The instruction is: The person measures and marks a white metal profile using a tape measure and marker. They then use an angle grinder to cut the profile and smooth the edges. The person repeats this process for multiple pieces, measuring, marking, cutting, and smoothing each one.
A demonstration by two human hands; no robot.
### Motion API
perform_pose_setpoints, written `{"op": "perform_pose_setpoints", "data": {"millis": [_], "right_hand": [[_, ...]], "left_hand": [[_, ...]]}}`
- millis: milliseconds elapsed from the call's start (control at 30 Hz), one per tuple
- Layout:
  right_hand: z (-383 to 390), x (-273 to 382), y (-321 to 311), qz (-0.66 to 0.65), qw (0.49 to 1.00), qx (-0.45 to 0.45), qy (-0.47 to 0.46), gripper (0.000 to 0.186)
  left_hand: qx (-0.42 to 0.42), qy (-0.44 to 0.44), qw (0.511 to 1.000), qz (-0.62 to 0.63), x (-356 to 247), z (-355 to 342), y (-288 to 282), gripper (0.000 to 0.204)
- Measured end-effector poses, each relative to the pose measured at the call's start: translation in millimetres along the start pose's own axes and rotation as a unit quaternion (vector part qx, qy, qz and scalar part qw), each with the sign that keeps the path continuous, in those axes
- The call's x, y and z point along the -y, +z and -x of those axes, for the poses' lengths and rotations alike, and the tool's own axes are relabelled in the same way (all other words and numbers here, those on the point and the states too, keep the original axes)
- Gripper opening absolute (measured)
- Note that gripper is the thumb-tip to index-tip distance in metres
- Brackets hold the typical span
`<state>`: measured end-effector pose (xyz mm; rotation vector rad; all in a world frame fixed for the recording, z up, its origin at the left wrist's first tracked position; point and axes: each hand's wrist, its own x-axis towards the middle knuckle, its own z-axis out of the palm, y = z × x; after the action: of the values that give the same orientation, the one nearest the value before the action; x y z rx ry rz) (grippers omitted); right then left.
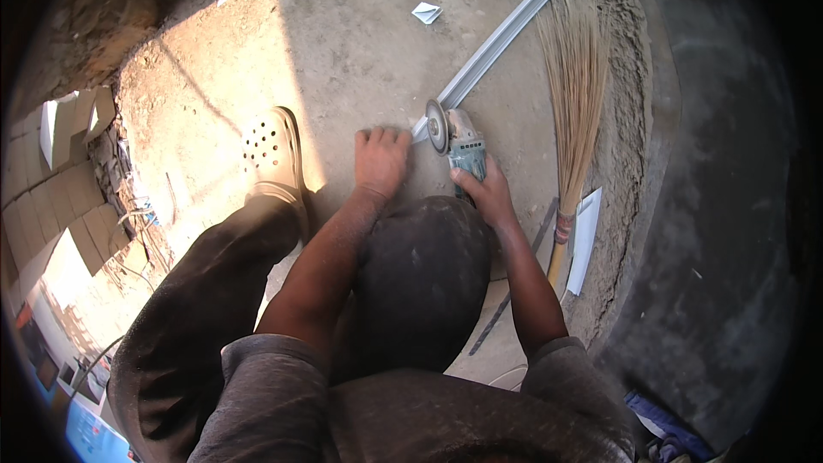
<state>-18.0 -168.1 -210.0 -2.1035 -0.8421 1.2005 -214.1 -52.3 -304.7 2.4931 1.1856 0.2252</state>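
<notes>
Nearest, just below the grey-green angle grinder [467, 154], is the person's dark-trousered knee [424, 274]. Below and to the right of the grinder, a thin dark bar [491, 324] slants across the ground. The right hand [489, 193] holds the grinder's body, fingers closed around it with the thumb lying across the near side. The left hand [383, 157], just left of the grinder, has its fingers curled downward beside the near end of a long white channel strip [506, 41]; whether they grip it, I cannot tell. The grinder's round disc [437, 127] stands over that end, and contact is unclear. Left of the grinder is a tan, holed clog [273, 170]; right of it lie a white offcut [585, 244] and a straw broom [576, 94]. Beyond the grinder, the strip runs away up and right, with a folded white scrap [426, 12] farther off.
</notes>
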Motion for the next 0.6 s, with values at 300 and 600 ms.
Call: {"op": "perform_pose_setpoints", "data": {"millis": [300,600], "right_hand": [[-4.1,-7.3,1.5,0.012,1.0,-0.012,0.011,0.067],[-4.8,-8.0,5.3,0.006,1.0,-0.012,0.01,0.071]], "left_hand": [[0.012,-0.002,1.0,-0.01,0.6,-0.5,2.2,0.012],[0.015,-0.004,1.0,-0.002,0.6,-1.4,1.6,0.014]]}}
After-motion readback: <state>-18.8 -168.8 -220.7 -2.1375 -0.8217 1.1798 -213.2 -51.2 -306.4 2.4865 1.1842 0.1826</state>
